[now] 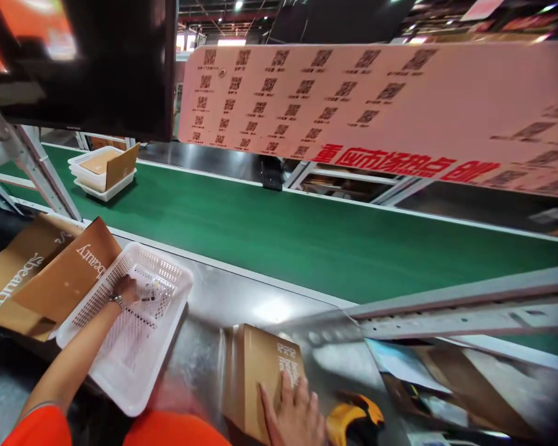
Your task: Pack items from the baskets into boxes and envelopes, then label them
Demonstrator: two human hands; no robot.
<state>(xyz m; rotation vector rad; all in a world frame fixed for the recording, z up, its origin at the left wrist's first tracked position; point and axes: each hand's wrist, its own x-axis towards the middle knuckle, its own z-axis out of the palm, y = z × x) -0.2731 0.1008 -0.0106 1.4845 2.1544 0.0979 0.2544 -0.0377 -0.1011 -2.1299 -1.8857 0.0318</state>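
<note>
My left hand [126,290] reaches into a white perforated plastic basket [167,310] on the steel worktop, with its fingers closed around a small item with a printed label [149,293] that I cannot name. My right hand [295,412] lies flat with fingers spread on a brown cardboard box [260,371] bearing a white printed code, near the bottom edge. A yellow and black handheld scanner [353,416] lies just right of that hand.
Flat brown cartons [37,272] printed "beauty" lie left of the basket. A green conveyor belt [283,229] runs behind, carrying stacked white baskets with a carton [103,172]. A pink board of codes [376,105] hangs overhead. A metal rail [446,310] crosses at right.
</note>
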